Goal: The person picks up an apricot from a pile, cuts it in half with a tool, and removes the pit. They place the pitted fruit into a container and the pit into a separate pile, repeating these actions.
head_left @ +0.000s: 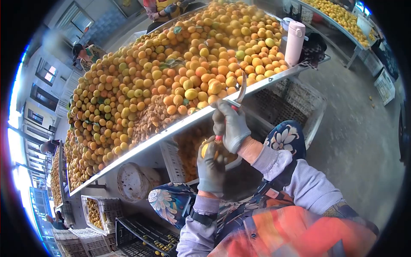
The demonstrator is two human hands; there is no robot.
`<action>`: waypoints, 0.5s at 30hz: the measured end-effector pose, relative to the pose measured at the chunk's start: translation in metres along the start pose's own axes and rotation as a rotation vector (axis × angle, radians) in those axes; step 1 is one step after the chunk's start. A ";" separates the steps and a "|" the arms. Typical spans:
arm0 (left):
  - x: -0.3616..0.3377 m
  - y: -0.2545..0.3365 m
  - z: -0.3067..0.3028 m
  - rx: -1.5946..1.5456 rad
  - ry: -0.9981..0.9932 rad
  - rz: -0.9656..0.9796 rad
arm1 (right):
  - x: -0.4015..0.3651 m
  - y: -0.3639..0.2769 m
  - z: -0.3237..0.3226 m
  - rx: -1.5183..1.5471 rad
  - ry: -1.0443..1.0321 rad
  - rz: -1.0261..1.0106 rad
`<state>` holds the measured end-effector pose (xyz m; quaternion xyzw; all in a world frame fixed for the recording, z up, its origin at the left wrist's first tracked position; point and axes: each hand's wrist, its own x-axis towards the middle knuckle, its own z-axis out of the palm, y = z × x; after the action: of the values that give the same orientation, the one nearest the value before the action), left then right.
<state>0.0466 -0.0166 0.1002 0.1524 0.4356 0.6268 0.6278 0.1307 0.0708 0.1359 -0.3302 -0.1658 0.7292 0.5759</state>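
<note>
In the head view both of my hands wear grey gloves and are close together in front of the table's metal edge. My left hand (211, 169) is closed around a yellow-orange apricot (205, 150), which shows only in part between the fingers. Just above it, my right hand (233, 124) grips a knife (243, 88) with a curved blade pointing up and away. Red parts of its handle show at both ends of the fist. Beyond my hands lies a big heap of apricots (171, 73), with a pile of brown pits (155, 118) at its near side.
A pink bottle (295, 43) stands at the table's right corner. Below the metal edge (171, 130) are a light crate (172, 162), a white bucket (132, 182) and a black crate (145, 235). Other people work across the heap and at left. Another apricot table (338, 15) is at upper right.
</note>
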 end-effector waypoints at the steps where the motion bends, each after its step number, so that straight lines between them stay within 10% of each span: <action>1: 0.003 0.002 0.000 -0.112 0.000 -0.053 | 0.003 -0.003 0.000 0.010 -0.003 -0.021; 6: 0.034 0.016 0.006 -0.287 -0.126 -0.103 | 0.019 -0.018 0.027 -0.074 -0.135 -0.180; 15: 0.164 0.154 -0.069 0.671 0.257 0.575 | 0.041 -0.056 -0.010 0.082 -0.025 -0.177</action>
<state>-0.1326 0.1352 0.1160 0.3830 0.6287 0.6138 0.2852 0.1733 0.1239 0.1520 -0.2813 -0.1715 0.6859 0.6488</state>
